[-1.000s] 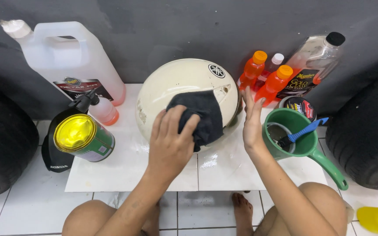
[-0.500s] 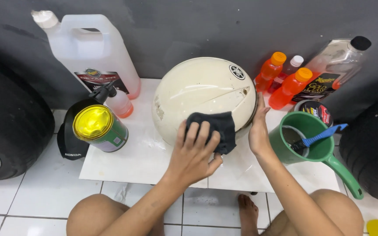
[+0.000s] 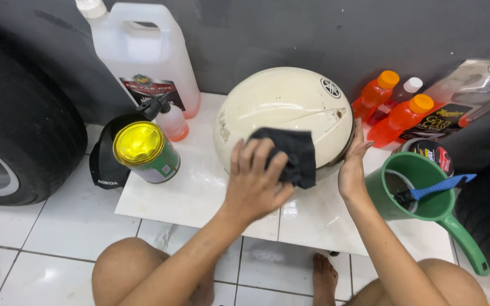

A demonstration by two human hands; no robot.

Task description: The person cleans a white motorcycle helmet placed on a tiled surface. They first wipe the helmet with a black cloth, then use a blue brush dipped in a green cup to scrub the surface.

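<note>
1. Your left hand (image 3: 256,184) presses a crumpled black cloth (image 3: 290,154) flat-fingered against the near face of the rounded cream helmet (image 3: 282,110).
2. Your right hand (image 3: 351,167) lies open, palm steadying the helmet's right edge.
3. The helmet sits on the white slab (image 3: 199,187), between both hands.
4. Orange-capped bottles (image 3: 395,110) stand beyond.
</note>
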